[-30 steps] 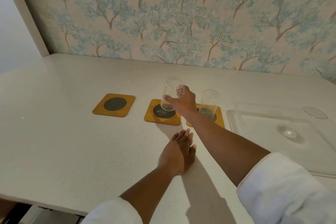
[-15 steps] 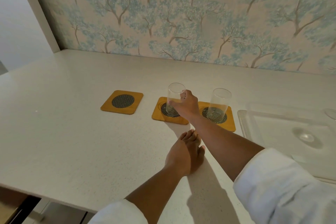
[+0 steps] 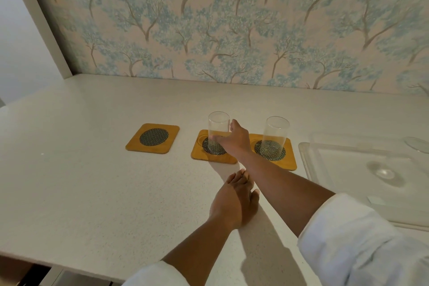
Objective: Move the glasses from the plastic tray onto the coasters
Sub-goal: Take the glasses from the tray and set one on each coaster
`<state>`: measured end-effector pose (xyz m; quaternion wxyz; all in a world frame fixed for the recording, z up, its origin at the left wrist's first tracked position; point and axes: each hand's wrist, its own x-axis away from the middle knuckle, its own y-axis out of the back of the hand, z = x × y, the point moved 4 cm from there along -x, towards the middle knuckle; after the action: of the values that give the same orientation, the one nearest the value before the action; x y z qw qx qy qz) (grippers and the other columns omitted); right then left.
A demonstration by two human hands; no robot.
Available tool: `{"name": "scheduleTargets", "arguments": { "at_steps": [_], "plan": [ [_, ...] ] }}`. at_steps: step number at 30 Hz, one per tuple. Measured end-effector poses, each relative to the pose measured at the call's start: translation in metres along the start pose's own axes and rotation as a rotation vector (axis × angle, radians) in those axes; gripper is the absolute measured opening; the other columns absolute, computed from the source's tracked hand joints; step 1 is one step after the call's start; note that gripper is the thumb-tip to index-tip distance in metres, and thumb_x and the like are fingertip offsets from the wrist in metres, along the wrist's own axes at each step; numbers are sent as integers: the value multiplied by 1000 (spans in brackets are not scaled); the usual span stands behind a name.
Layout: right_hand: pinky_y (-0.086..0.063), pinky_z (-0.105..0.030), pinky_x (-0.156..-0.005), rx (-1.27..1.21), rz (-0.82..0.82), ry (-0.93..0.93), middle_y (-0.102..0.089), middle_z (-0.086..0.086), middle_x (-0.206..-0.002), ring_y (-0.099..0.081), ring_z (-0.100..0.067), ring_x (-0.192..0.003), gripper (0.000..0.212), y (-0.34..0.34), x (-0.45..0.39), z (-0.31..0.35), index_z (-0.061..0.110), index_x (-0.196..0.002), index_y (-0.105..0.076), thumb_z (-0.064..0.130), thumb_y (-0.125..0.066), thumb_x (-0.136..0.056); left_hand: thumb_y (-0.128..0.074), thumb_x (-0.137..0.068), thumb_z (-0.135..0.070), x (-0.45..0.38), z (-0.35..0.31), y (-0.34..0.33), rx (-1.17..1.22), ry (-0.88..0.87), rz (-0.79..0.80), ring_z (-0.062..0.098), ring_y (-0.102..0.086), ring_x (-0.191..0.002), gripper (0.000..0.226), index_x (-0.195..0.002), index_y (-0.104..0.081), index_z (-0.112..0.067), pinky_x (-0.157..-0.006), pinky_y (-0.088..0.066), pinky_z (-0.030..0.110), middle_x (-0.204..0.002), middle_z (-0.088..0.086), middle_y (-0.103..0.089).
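Three coasters sit in a row on the counter (image 3: 69, 181), and going from the left: the left coaster (image 3: 153, 138) is bare, the middle coaster (image 3: 214, 147) now carries a glass (image 3: 218, 133), and the right coaster (image 3: 272, 151) carries another, the right glass (image 3: 275, 138). A second ago the middle glass was tilted and held just above its mat; half a second ago it was coming level; now it stands upright with its base on the dark mesh circle. So the second placement looks done, bar the letting go.

One hand rests flat on the counter in front of the coasters, the left hand (image 3: 234, 202), fingers together and holding nothing, much as it lay before. Reaching past it, the right hand (image 3: 234, 140) is at the lower part of the middle glass, thumb and fingers around it; from where I stand I'd say it is clasped on it rather than released, though the far side of the grip is hidden.

Both glasses are plain, clear, straight-sided tumblers, empty, with the mesh showing through their walls. Further right the tray (image 3: 308, 165) lies clear and shallow; a round glassy shape shows in its middle and a curved rim at the far right edge, but I cannot tell whether either is a glass still waiting. If one is, the bare left coaster is its place.
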<state>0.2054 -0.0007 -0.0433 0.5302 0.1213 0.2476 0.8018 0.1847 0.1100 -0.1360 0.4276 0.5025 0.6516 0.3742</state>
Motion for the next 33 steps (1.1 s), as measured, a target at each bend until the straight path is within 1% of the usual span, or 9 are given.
{"name": "scheduleTargets", "arguments": {
  "at_steps": [3, 5, 9, 12, 16, 18, 23, 29, 33],
  "plan": [
    [-45, -37, -105, -30, -22, 33, -44, -15, -150, -42, -29, -139, 97, 12, 1, 10, 5, -148, -32, 41, -83, -73, -12, -96, -48, 0, 0, 2, -30, -12, 8, 11, -17, -148, 63, -150, -33, -22, -122, -7, 32, -158, -3, -30],
    [-40, -41, -112, -45, -61, 68, -37, -12, -156, -35, -26, -144, 104, 26, 4, 18, 10, -153, -27, 49, -81, -73, -17, -99, -48, 3, -3, 7, -41, -31, 4, 14, -17, -148, 61, -152, -28, -20, -122, -10, 34, -159, -2, -27],
    [-39, -45, -113, -43, -138, 128, -35, -10, -157, -34, -26, -144, 100, 56, 11, 32, 14, -153, -27, 54, -76, -76, -15, -100, -50, 8, -6, 12, -52, -37, 7, 16, -14, -149, 61, -153, -25, -21, -122, -10, 34, -161, -2, -21],
    [-37, -46, -113, -16, -209, 151, -34, -8, -158, -32, -27, -145, 93, 83, 20, 36, 15, -153, -26, 52, -72, -81, -13, -99, -50, 8, -5, 9, -82, -39, 39, 17, -9, -149, 63, -155, -16, -21, -122, -7, 32, -162, -3, -14],
    [-28, -40, -117, 30, -300, 152, -28, -3, -161, -23, -22, -148, 84, 121, 32, 31, 16, -155, -25, 49, -66, -88, -18, -101, -52, 6, -4, 9, -52, 17, 34, 18, -19, -147, 63, -155, -15, -21, -119, -23, 35, -161, -4, -22],
    [-27, -39, -117, 45, -349, 139, -28, -3, -161, -23, -22, -148, 83, 139, 38, 26, 16, -155, -25, 49, -64, -89, -19, -101, -49, 7, -7, 10, -67, -2, 25, 18, -20, -146, 61, -154, -17, -19, -120, -21, 35, -160, -1, -24],
    [-26, -37, -115, 81, -507, 80, -29, -4, -160, -26, -23, -147, 82, 185, 51, 6, 15, -154, -26, 49, -63, -90, -22, -102, -41, 8, -16, 10, -57, 18, 50, 16, -10, -149, 57, -154, -18, -18, -122, -7, 33, -162, 0, -15],
    [-33, -38, -111, 97, -717, -56, -36, -7, -156, -34, -25, -143, 81, 235, 68, -30, 11, -151, -29, 47, -65, -89, -27, -101, -49, 3, -55, 4, 88, 35, 48, 17, -12, -149, 57, -153, -23, -27, -118, -22, 37, -162, -6, -17],
    [-33, -45, -115, 135, -815, -147, -30, -11, -158, -23, -26, -148, 84, 259, 75, -58, 5, -151, -28, 45, -67, -88, -25, -100, -53, -7, -78, -9, 114, -7, 74, 15, -12, -149, 60, -153, -23, -26, -119, -20, 35, -161, -6, -18]
  ]
}}
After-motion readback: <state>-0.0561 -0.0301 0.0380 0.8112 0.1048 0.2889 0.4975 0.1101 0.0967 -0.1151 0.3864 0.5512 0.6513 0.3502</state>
